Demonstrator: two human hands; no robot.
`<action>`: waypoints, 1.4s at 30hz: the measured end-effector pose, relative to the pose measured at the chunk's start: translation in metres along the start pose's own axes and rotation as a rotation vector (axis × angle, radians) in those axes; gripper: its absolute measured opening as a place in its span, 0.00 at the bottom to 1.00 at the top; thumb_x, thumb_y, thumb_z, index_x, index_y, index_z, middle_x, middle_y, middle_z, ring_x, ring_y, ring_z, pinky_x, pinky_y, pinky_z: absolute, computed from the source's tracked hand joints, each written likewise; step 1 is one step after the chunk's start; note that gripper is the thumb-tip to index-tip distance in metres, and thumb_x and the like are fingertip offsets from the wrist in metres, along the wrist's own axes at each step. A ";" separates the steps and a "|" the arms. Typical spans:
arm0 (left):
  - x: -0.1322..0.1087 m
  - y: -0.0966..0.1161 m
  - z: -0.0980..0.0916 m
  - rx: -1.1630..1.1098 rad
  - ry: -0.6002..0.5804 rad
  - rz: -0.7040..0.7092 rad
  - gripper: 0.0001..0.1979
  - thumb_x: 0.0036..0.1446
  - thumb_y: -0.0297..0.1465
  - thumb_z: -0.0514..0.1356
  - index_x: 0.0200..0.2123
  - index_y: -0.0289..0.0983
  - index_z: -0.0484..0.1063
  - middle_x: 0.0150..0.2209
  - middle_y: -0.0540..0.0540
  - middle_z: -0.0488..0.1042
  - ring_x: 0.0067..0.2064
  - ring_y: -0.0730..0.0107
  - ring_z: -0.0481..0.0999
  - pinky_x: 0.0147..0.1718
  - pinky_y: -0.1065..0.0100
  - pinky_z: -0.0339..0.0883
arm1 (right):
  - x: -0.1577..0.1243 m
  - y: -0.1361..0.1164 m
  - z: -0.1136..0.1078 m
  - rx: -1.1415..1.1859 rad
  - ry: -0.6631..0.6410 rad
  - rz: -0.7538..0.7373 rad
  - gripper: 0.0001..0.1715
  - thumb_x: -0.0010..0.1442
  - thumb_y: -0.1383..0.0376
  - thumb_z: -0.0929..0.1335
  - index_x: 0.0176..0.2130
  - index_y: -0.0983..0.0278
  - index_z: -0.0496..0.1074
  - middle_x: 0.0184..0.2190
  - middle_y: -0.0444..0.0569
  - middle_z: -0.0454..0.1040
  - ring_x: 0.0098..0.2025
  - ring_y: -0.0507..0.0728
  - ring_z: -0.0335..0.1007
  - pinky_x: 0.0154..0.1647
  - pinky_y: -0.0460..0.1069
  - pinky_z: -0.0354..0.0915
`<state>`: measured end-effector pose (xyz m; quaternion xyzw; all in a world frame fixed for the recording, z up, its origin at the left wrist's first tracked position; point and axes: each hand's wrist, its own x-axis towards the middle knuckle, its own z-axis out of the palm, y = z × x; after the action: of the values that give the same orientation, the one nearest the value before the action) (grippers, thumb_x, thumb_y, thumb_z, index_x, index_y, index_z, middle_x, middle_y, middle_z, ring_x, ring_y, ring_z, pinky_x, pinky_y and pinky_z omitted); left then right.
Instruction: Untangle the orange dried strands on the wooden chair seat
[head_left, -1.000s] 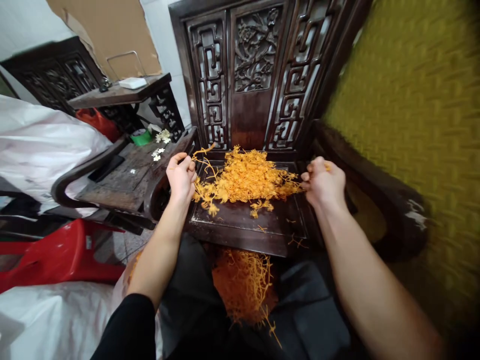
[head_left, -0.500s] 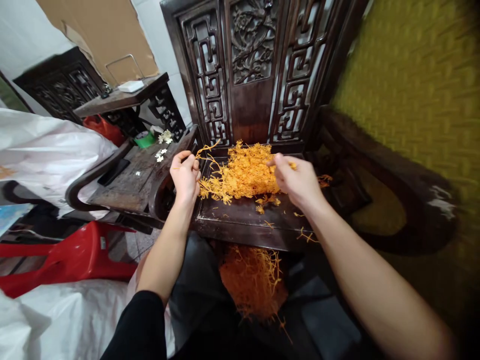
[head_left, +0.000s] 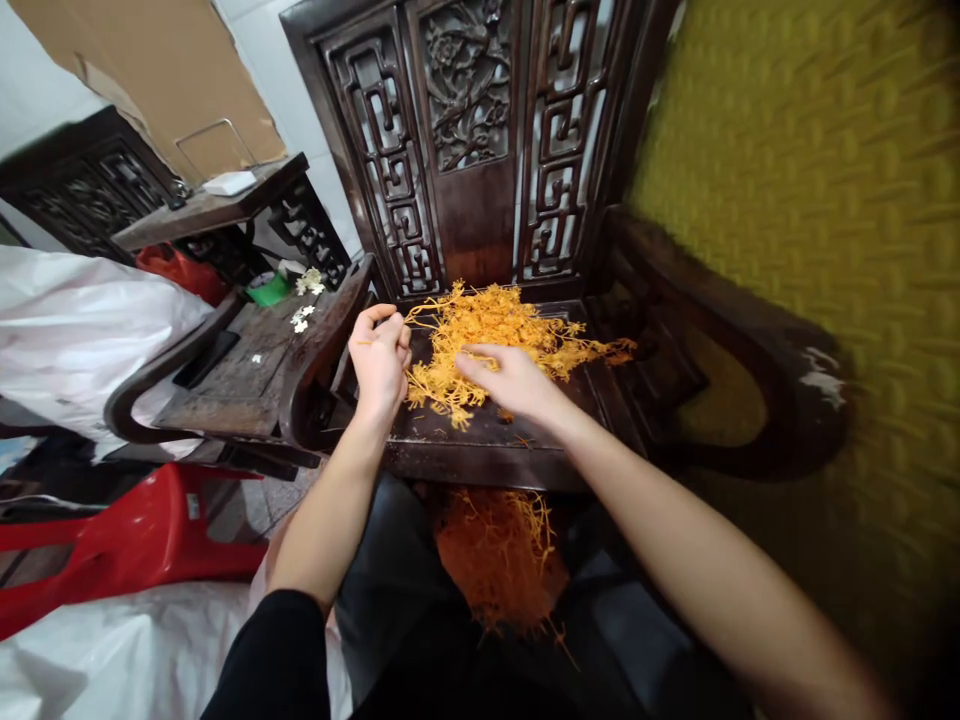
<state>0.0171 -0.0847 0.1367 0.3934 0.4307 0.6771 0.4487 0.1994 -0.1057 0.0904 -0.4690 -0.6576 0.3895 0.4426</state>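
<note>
A heap of orange-yellow flower-like pieces on thin branching stems (head_left: 502, 318) lies on the dark wooden chair seat (head_left: 465, 458). Left of the heap, my left hand (head_left: 380, 355) is closed on a few thin orange stems, which stick out past its fingertips. My right hand (head_left: 514, 382) reaches in from the right over the front of the heap, its thumb and forefinger apart and pointing left. The tips of its other fingers are hidden. Between my legs, below the seat edge, an orange-red container or bag (head_left: 499, 555) has more thin orange strands over it.
A carved chair back (head_left: 480, 225) rises behind the heap. On the left, another wooden chair bears a roll of green tape (head_left: 268, 289) and pale flower pieces (head_left: 309, 282). A red plastic stool (head_left: 180, 520) and white sacks (head_left: 97, 340) stand nearby. Yellow woven matting (head_left: 795, 200) covers the right side.
My right hand has moved left across the front of the heap, and its thumb and forefinger have parted. My left hand stays beside the heap with its stems. The view has shifted slightly right.
</note>
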 end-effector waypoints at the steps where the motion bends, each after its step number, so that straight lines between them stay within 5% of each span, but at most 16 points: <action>1: -0.003 -0.001 0.003 0.000 -0.021 0.001 0.08 0.58 0.28 0.63 0.38 0.40 0.66 0.20 0.58 0.63 0.16 0.84 0.51 0.17 0.75 0.41 | 0.000 -0.001 0.008 -0.038 -0.037 -0.026 0.23 0.62 0.48 0.70 0.39 0.65 0.81 0.34 0.52 0.81 0.39 0.59 0.77 0.46 0.55 0.69; 4: -0.001 0.002 0.000 -0.017 -0.019 0.038 0.08 0.57 0.26 0.63 0.37 0.39 0.66 0.19 0.58 0.62 0.16 0.84 0.51 0.17 0.75 0.41 | 0.003 0.002 0.007 -0.036 0.021 -0.025 0.20 0.65 0.53 0.68 0.32 0.64 0.80 0.30 0.50 0.80 0.36 0.58 0.76 0.43 0.53 0.68; 8: 0.019 0.012 -0.028 -0.069 0.145 0.145 0.08 0.56 0.23 0.60 0.37 0.39 0.65 0.18 0.58 0.61 0.16 0.83 0.52 0.16 0.76 0.39 | 0.009 0.023 -0.044 0.267 0.493 0.072 0.26 0.62 0.45 0.69 0.29 0.64 0.74 0.19 0.43 0.67 0.19 0.50 0.59 0.21 0.46 0.55; 10: 0.024 0.014 -0.036 -0.087 0.191 0.170 0.08 0.56 0.23 0.60 0.37 0.39 0.66 0.18 0.58 0.62 0.15 0.83 0.51 0.16 0.75 0.39 | 0.009 0.030 -0.061 0.420 0.580 0.113 0.27 0.59 0.43 0.71 0.30 0.63 0.72 0.19 0.41 0.66 0.16 0.48 0.54 0.17 0.46 0.49; 13: 0.018 0.011 -0.030 -0.095 0.121 0.161 0.08 0.55 0.24 0.62 0.37 0.39 0.67 0.18 0.57 0.63 0.15 0.83 0.51 0.15 0.75 0.39 | 0.003 0.026 -0.050 0.377 0.409 0.123 0.28 0.58 0.42 0.72 0.34 0.64 0.75 0.21 0.43 0.69 0.17 0.49 0.58 0.17 0.46 0.51; 17: 0.005 0.004 -0.012 -0.088 0.040 0.155 0.09 0.54 0.26 0.64 0.37 0.39 0.67 0.18 0.58 0.64 0.15 0.83 0.51 0.15 0.76 0.39 | -0.006 0.004 -0.001 0.157 0.071 0.032 0.28 0.61 0.43 0.69 0.41 0.64 0.78 0.26 0.47 0.75 0.25 0.54 0.67 0.30 0.50 0.64; 20: 0.004 0.001 -0.008 -0.079 0.021 0.162 0.09 0.54 0.26 0.64 0.37 0.38 0.67 0.18 0.58 0.64 0.15 0.83 0.51 0.15 0.76 0.40 | -0.003 -0.004 0.012 0.021 0.021 -0.070 0.21 0.64 0.48 0.69 0.37 0.63 0.77 0.31 0.49 0.78 0.33 0.56 0.71 0.41 0.53 0.66; 25: 0.005 -0.003 -0.002 -0.083 -0.006 0.189 0.09 0.55 0.26 0.65 0.37 0.38 0.66 0.18 0.58 0.64 0.15 0.83 0.53 0.15 0.77 0.41 | 0.011 0.008 -0.006 0.078 0.461 -0.134 0.20 0.64 0.50 0.69 0.30 0.62 0.70 0.26 0.45 0.72 0.31 0.55 0.68 0.36 0.51 0.63; 30: 0.006 -0.004 0.015 -0.126 -0.028 0.122 0.08 0.57 0.27 0.64 0.37 0.38 0.66 0.19 0.59 0.63 0.15 0.85 0.51 0.15 0.76 0.38 | 0.012 0.012 -0.015 0.355 0.555 -0.084 0.22 0.64 0.48 0.69 0.30 0.60 0.65 0.19 0.40 0.64 0.21 0.50 0.58 0.23 0.46 0.56; 36: 0.025 0.008 -0.017 -0.168 0.168 0.132 0.07 0.59 0.24 0.62 0.38 0.38 0.67 0.18 0.59 0.60 0.15 0.84 0.51 0.16 0.75 0.37 | 0.012 0.027 -0.086 0.632 0.951 0.061 0.15 0.66 0.55 0.67 0.32 0.59 0.64 0.17 0.34 0.57 0.14 0.46 0.47 0.14 0.45 0.43; 39: 0.024 0.006 -0.021 -0.157 0.019 -0.022 0.09 0.60 0.23 0.61 0.43 0.39 0.66 0.24 0.54 0.71 0.15 0.85 0.52 0.16 0.76 0.39 | 0.004 0.033 -0.096 0.488 0.735 0.084 0.14 0.62 0.55 0.71 0.35 0.64 0.72 0.22 0.40 0.70 0.15 0.46 0.55 0.14 0.44 0.47; 42: 0.012 0.003 -0.009 -0.147 -0.257 -0.166 0.15 0.59 0.21 0.60 0.47 0.40 0.66 0.46 0.43 0.81 0.16 0.88 0.53 0.15 0.77 0.40 | -0.006 0.024 -0.075 0.258 0.392 0.010 0.20 0.63 0.56 0.70 0.49 0.66 0.78 0.32 0.48 0.80 0.18 0.47 0.64 0.18 0.45 0.57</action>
<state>0.0041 -0.0762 0.1384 0.4059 0.3501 0.6115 0.5820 0.2779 -0.0982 0.0893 -0.4783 -0.5016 0.3741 0.6162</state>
